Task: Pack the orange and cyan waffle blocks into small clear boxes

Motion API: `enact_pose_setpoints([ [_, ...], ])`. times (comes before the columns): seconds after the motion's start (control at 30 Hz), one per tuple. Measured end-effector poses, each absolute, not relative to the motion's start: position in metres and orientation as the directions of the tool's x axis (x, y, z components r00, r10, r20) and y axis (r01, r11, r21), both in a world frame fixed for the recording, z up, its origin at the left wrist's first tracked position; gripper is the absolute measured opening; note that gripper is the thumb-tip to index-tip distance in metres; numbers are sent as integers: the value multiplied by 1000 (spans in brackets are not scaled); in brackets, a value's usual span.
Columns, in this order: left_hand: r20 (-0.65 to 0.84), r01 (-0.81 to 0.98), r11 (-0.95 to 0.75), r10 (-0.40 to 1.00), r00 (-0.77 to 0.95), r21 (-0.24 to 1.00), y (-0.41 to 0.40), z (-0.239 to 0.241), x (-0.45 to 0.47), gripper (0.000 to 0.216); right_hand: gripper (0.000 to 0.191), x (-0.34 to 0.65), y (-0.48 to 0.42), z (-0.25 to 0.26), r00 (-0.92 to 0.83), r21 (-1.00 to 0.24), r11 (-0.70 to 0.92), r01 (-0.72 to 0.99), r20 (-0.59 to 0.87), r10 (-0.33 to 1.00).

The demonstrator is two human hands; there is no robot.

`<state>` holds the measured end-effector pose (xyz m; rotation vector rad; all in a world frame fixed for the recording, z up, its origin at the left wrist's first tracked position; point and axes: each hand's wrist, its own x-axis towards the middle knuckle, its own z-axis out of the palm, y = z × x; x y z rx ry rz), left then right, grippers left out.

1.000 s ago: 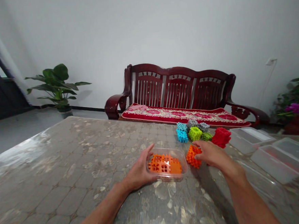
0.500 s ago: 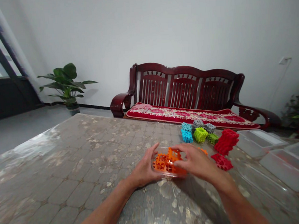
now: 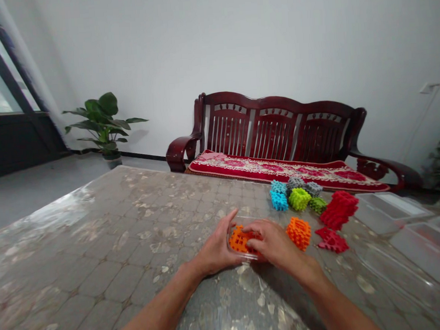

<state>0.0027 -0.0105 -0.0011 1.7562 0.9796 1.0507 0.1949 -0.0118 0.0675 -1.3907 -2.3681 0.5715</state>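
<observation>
The orange, lattice-cut plastic pieces (image 3: 238, 240) lie inside a clear, rounded plastic tub (image 3: 245, 257) on the near part of the grey, flower-patterned table (image 3: 151, 215). The left hand (image 3: 220, 245) curls round the tub's left end, thumb and fingers spread to clasp it from both sides. The right hand (image 3: 274, 241) reaches in from the other end, fingers bent down among the pieces; whether they pinch one I cannot tell, as the hand hides its own fingertips. The step in hand looks to be handling pieces within the tub while the left hand steadies it. I judge that moving the right hand clear calls for lifting the fingers over the rim, with the left clasp kept firm.

Just beyond the right hand stands an orange, knobbly block (image 3: 299, 234), apart from the tub. Farther right lie a loose red, notched piece (image 3: 333, 240) and a clear, flat plastic lid (image 3: 395, 271); behind the red piece is a bright red, stacked block (image 3: 339, 210). Farther off cluster lime-green (image 3: 300, 199), sky-blue (image 3: 279, 201) and grey (image 3: 295, 183) blocks, and beyond the table stands a dark red, slatted wooden sofa (image 3: 273, 126).
</observation>
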Motion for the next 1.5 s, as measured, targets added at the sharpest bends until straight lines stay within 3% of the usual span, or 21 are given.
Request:
enact_pose_setpoints([
  [0.23,247,171,-319,906,343,932,-11,0,3,119,36,207,-5,75,-398,-512,419,749,158,904],
  [0.43,206,151,-272,914,350,950,-11,-1,2,118,44,287,15,91,-172,-526,198,828,98,980],
  [0.7,184,155,-254,913,364,955,-11,1,1,119,64,329,20,85,-88,-188,74,979,-63,994],
  [0.97,178,159,-246,920,350,956,-10,0,1,121,63,313,13,93,-40,-42,36,998,-103,994],
  [1.1,178,160,-246,920,349,956,-10,-2,2,122,55,308,9,100,-73,-109,72,991,-4,997],
  [1.27,214,218,-295,918,333,930,-10,0,3,119,50,270,-7,107,-319,-340,335,879,104,942],
  [1.5,452,544,-571,820,351,614,-9,-3,-2,116,46,217,-12,79,-455,-344,507,790,225,862],
])
